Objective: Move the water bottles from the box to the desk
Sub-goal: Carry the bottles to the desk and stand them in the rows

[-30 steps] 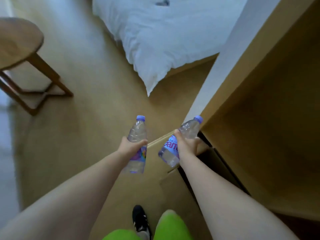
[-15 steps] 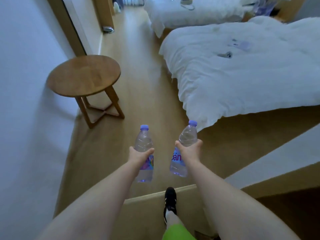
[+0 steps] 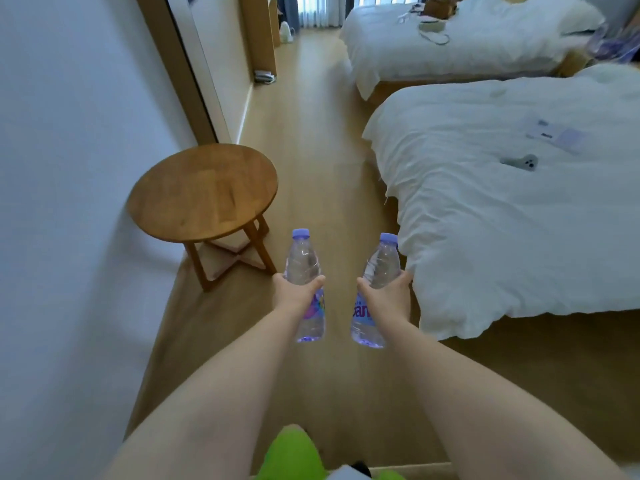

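I hold two clear water bottles with purple caps out in front of me, above the wooden floor. My left hand [image 3: 294, 291] grips the left bottle [image 3: 302, 261] around its middle, upright. My right hand [image 3: 384, 294] grips the right bottle [image 3: 381, 263], which tilts slightly to the right, its label partly showing below my fingers. Neither the box nor a desk is in view.
A round wooden side table [image 3: 202, 192] stands at the left against the white wall [image 3: 69, 168]. A bed with a white duvet [image 3: 502, 220] fills the right; a second bed [image 3: 467, 39] lies behind it. The wooden floor [image 3: 311, 126] runs ahead between them.
The view has swung left and up, away from the wooden cabinet, into the room. The round table and both beds now appear closer. Both hands still carry their bottles.
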A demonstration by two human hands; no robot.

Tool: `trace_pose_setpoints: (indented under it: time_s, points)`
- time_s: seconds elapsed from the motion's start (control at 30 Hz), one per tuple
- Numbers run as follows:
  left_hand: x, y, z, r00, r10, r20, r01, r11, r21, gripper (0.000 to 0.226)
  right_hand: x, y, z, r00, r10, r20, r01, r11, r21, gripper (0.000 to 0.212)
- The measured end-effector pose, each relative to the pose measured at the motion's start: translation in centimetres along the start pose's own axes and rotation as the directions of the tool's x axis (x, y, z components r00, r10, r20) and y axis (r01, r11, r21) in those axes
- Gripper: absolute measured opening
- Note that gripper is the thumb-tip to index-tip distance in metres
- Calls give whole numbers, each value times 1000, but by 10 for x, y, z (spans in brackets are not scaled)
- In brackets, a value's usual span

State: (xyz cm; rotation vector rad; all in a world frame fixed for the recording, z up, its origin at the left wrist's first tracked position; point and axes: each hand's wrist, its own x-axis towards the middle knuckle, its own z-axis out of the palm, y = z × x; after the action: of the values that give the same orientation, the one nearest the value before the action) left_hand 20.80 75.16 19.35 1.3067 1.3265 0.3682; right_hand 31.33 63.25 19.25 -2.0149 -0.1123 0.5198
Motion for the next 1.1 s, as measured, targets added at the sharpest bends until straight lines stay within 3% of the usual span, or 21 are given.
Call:
trace_pose_setpoints:
  time_s: [0.63,0.9,1.1]
  points:
    - [324,174,6,1000,-22,-21,25,986,163,72,253,-177,195,997,44,-61,-41,998,45,61]
    - [447,244,67,998,-54,-41,62,973,224,71,393,-221,238,998,38,-46,-40,998,-49,63]
    - [532,319,133,995,-50,-88,64,984,166,70,518,-277,252,999,-10,40,15,992,-122,69]
